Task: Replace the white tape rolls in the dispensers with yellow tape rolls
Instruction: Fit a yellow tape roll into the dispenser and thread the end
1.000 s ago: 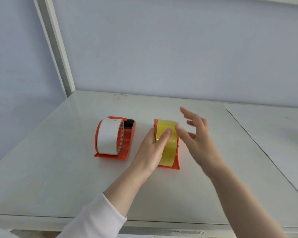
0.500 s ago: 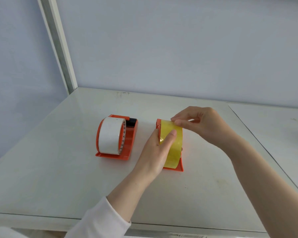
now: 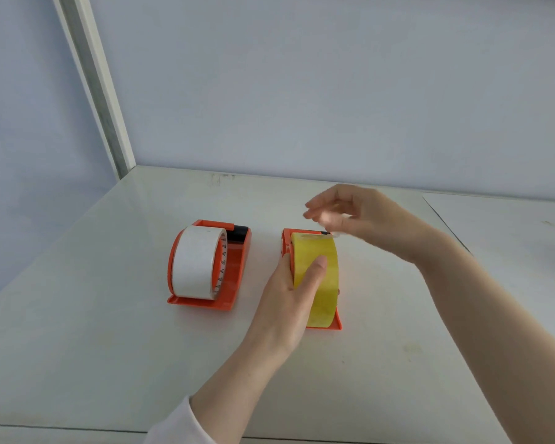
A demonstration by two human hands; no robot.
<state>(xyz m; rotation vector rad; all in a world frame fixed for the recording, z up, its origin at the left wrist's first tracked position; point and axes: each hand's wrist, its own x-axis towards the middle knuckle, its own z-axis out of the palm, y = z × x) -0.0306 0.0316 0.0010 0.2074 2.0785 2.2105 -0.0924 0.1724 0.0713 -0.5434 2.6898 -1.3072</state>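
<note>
Two orange tape dispensers stand side by side on the white table [image 3: 103, 341]. The left dispenser [image 3: 236, 274] carries a white tape roll [image 3: 196, 261]. In the right dispenser [image 3: 327, 329] sits a yellow tape roll [image 3: 326, 283]. My left hand [image 3: 285, 302] grips this yellow roll from its left side, thumb lying across the tape face. My right hand [image 3: 366, 216] hovers just above the far end of the right dispenser, motion-blurred, with fingers pinched on a thin translucent strip that seems to be the yellow tape's loose end.
A pale wall rises right behind the table, and a white post [image 3: 100, 91] stands at the back left corner. A seam [image 3: 446, 225] splits off a second table surface to the right. The near table edge runs along the bottom.
My right hand went from spread beside the yellow roll to pinching at its top, then lifted slightly back above the dispenser's far end. My left hand stayed on the yellow roll.
</note>
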